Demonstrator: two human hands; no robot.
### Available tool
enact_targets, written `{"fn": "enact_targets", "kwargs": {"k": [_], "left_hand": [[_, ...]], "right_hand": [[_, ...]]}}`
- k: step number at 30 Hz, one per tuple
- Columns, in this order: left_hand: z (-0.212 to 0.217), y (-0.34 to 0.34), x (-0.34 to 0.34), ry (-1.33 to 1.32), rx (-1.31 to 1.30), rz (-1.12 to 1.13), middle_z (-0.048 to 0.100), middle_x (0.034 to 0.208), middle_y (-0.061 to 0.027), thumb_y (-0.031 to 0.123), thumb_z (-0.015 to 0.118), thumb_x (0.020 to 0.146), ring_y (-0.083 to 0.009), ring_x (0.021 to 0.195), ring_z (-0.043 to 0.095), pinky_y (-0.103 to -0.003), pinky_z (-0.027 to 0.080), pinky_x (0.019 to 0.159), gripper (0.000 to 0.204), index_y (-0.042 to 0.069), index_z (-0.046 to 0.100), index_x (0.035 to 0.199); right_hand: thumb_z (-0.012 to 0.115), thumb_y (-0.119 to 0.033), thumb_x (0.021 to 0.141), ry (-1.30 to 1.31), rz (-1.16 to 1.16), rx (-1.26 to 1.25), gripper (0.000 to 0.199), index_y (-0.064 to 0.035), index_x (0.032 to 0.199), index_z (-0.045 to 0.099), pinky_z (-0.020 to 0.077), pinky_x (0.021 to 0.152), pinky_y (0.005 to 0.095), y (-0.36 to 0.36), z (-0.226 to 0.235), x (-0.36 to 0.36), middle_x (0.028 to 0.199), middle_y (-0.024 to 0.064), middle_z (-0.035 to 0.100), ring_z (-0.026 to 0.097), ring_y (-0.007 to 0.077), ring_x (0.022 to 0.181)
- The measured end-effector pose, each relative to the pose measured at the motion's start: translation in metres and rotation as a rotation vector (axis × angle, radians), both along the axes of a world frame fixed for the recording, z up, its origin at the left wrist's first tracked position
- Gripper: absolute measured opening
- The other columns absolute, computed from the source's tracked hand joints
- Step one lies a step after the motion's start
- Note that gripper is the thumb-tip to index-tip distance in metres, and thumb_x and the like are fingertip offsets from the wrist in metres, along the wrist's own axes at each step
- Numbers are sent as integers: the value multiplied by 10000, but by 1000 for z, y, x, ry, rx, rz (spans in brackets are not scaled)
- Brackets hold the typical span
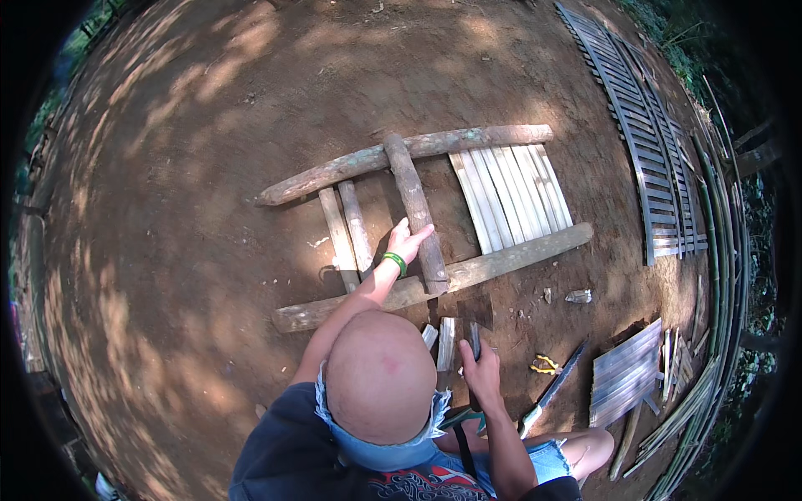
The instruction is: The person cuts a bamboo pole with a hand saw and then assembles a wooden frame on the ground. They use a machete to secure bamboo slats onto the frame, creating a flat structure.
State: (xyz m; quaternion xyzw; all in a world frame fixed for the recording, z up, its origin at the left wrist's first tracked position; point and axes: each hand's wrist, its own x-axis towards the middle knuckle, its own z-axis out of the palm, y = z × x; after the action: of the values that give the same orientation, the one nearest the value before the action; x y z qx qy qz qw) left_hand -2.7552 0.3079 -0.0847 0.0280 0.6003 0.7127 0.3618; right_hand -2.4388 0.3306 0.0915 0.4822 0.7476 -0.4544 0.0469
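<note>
Nearest, the right hand (pixel 482 370) is closed around a dark-handled tool (pixel 474 342), beside short split bamboo pieces (pixel 445 342) on the dirt ground (pixel 184 209). Farther out, the left hand (pixel 407 242) lies open, fingers spread, on a short log (pixel 415 209) laid across two long poles (pixel 434 280) of a frame. That log looks heavy, stiff and rough-barked, unlikely to slip; it is probably best gripped near mid-length. Beyond lie pale bamboo slats (pixel 511 194) spanning the poles.
</note>
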Motion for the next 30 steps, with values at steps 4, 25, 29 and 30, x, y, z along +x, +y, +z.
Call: {"fn": "enact_targets", "kwargs": {"k": [4,25,29,30], "left_hand": [[18,9,9,-6,-11,-78,683,1258,-114,220,772,927,-218,1114,673,-414,540,927,622,10,449,1415],[105,24,-56,171,-882,-779,698,902,-186,555,778,859,-214,606,686,-322,552,432,810,-93,480,1243],[93,31,-43,89,-835,-648,688,909,-246,499,779,877,-275,709,736,-391,646,554,968,-153,274,1385],[87,27,-37,60,-788,-642,684,939,-253,489,784,876,-279,727,737,-394,648,566,970,-151,270,1391]], "right_hand": [[656,-369,982,-10,-35,11,412,43,1003,664,510,651,450,6,15,-3,695,212,653,689,350,664],[675,-325,981,191,52,81,397,24,1171,662,536,662,426,13,89,-33,774,221,699,726,336,717],[682,-305,974,73,-1,14,375,28,1147,662,525,638,426,8,93,-22,755,213,693,723,329,698],[682,-300,973,67,-29,-9,370,32,1135,661,521,630,424,3,95,-16,748,212,691,720,323,687]]}}
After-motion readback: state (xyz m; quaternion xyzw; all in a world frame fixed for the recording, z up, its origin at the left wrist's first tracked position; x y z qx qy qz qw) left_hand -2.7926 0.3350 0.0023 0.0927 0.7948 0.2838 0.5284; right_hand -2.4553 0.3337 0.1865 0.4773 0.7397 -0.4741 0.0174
